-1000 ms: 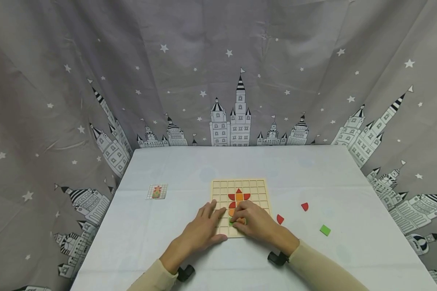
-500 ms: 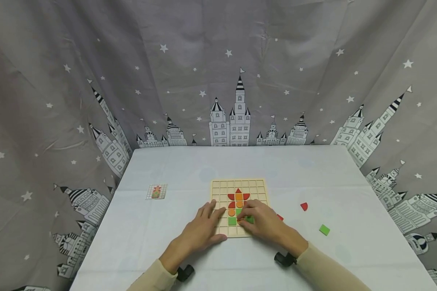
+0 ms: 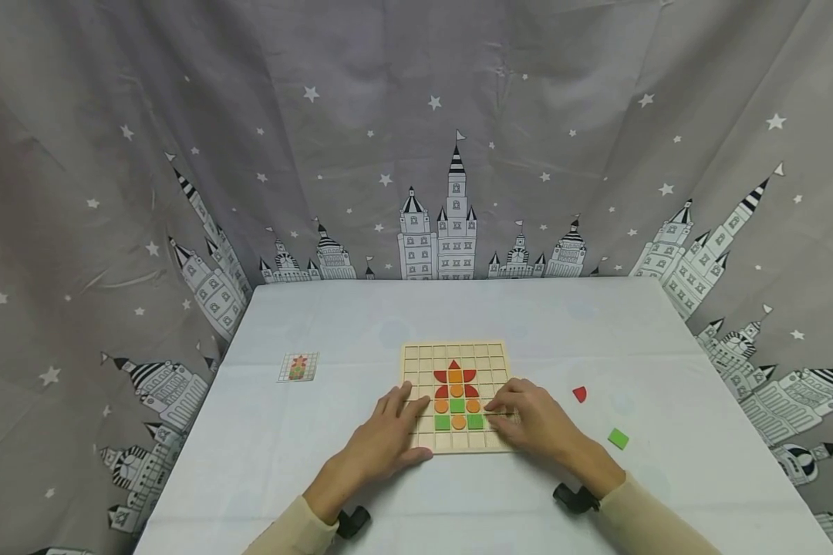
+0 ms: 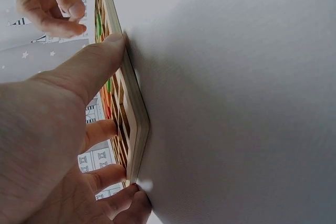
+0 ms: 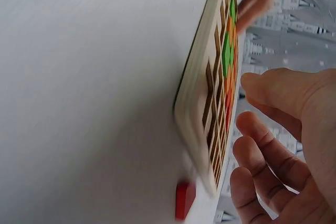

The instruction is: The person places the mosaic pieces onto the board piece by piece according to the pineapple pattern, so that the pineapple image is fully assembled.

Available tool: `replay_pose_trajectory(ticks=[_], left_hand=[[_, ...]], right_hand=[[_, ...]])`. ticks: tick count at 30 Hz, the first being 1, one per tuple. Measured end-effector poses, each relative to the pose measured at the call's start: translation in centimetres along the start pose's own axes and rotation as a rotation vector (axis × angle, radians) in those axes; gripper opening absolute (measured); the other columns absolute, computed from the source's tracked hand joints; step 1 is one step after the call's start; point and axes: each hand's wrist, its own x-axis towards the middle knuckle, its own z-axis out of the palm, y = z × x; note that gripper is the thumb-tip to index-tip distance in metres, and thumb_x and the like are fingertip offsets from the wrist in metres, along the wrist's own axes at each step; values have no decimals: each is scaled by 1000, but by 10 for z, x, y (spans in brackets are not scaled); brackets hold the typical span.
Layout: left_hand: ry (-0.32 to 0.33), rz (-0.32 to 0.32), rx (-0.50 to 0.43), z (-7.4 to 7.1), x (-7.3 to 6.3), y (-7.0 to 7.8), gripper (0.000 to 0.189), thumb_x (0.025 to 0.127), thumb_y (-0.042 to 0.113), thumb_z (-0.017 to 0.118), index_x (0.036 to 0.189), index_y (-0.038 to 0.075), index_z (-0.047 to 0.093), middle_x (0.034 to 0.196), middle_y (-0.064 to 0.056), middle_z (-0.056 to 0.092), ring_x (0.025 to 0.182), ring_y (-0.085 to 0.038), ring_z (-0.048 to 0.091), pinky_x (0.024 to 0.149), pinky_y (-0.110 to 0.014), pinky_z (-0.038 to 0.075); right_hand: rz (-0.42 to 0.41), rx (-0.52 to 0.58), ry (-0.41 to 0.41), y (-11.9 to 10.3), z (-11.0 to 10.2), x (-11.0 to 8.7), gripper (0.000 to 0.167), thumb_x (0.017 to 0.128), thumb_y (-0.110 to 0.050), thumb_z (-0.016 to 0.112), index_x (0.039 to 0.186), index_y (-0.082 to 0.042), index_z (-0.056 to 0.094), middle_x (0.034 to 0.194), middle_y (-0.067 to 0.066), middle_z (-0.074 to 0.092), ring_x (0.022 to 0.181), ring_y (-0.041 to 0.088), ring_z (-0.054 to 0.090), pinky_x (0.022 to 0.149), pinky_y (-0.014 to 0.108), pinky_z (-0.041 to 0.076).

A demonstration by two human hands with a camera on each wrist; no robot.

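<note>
A pale wooden grid board (image 3: 422,353) bears a pattern of red, orange and green pieces. In its lower row an orange disc (image 3: 458,422) lies between a green square (image 3: 442,422) and another green square (image 3: 475,422). My left hand (image 3: 382,435) rests at the board's left side, fingers spread over it; in the left wrist view the thumb (image 4: 97,59) touches its near edge. My right hand (image 3: 544,424) is over the board's right edge, thumb and fingers apart. In the right wrist view nothing shows between them.
A small card (image 3: 298,367) with a printed grid picture lies left of the board. To the right are a loose red quarter-round piece (image 3: 580,395) and a green square (image 3: 618,439). Another red piece (image 5: 184,200) sits beside the board, hidden by my right hand in the head view.
My right hand has moved right, from the lower-left green square past the orange disc, to the board's right edge, uncovering the lower pattern. My left hand has stayed in place.
</note>
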Motion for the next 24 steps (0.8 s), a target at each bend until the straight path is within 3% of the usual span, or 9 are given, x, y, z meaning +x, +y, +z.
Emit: replay_pose_trajectory(ticks=[7,15,24], left_hand=[[3,0,-7,0,0,1,87,103,46,90,172,7,52,185,-33,33,169,-58,40,113,-73,60],[3,-6,-5,1,0,0,87,103,47,90,172,8,53,186,-32,33,169,-58,40,114,-73,60],[1,-14,-13,0,1,1,88,103,47,90,173,9,52,187,-31,32,170,-58,39,110,-75,62]], right_hand=[[46,11,53,15,-15,-15,19,92,-7,99,108,-14,91,107,-4,81,94,16,71,80,28,59],[17,-20,133,31,-33,-34,26,87,-4,101,109,-14,90,108,-3,81,91,19,73,81,34,63],[111,-55,141,51,-61,-63,34,85,-9,104,115,-16,90,111,-4,80,91,19,69,78,33,62]])
